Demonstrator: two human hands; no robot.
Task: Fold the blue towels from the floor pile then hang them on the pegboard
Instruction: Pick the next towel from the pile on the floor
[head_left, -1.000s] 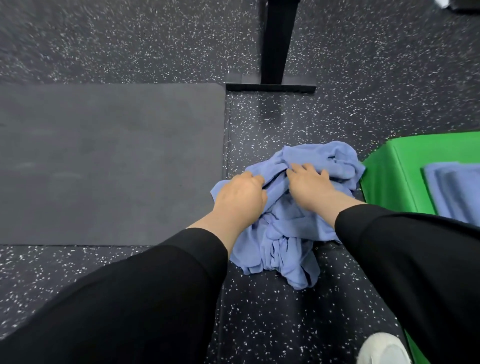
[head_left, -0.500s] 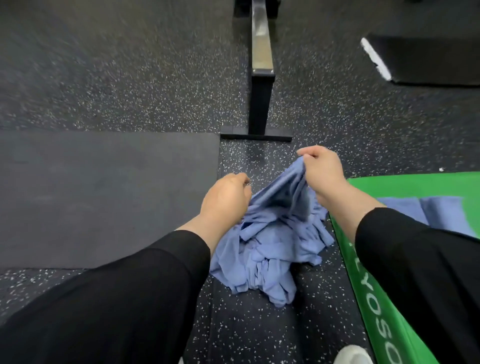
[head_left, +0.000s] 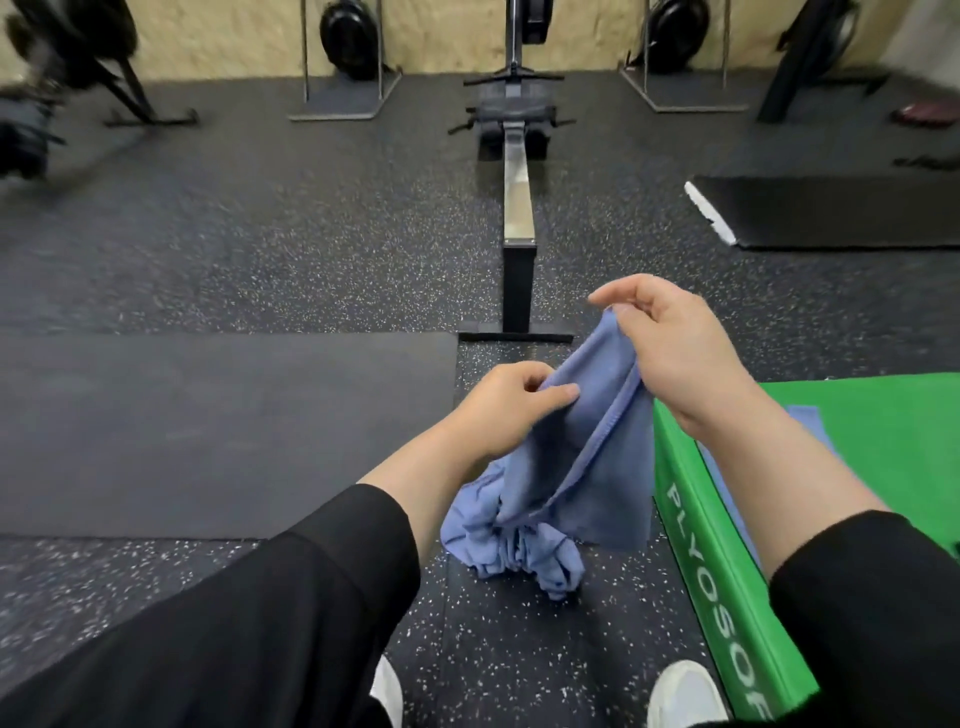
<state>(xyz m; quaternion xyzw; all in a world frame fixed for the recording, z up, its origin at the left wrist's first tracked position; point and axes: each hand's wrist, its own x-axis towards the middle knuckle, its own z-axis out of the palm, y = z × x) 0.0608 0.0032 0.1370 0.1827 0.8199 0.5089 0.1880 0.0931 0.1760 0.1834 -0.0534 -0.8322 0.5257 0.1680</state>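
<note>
So one blue towel (head_left: 571, 441) has just come up off the floor pile (head_left: 519, 551). A second ago both hands were pressed flat into the heap on the floor, half a second ago they'd started pulling cloth up, and now the towel hangs between them, clear of the floor at its top and still trailing down into the pile at the bottom.

The left hand (head_left: 511, 402) pinches a fold of the towel between thumb and curled fingers, lower down. The right hand (head_left: 670, 338) holds the upper edge higher, thumb and forefinger clamped on the hem, the other fingers loosely curled. The hands are close together, so the towel isn't spread yet, it sags in a bunch between them.

What that means, I'd guess: the picking step is basically done, and next comes finding two corners and shaking it open before any folding. Nothing's near a pegboard yet, I can't see one.

The other difference is that the view has tipped up. Now you get the rowing machine (head_left: 518, 208) straight ahead on the speckled floor (head_left: 260, 249), the dark mat (head_left: 208, 426) to the left, and the green box (head_left: 727, 571) at right with another blue towel (head_left: 805, 415) lying on top of it.
</note>
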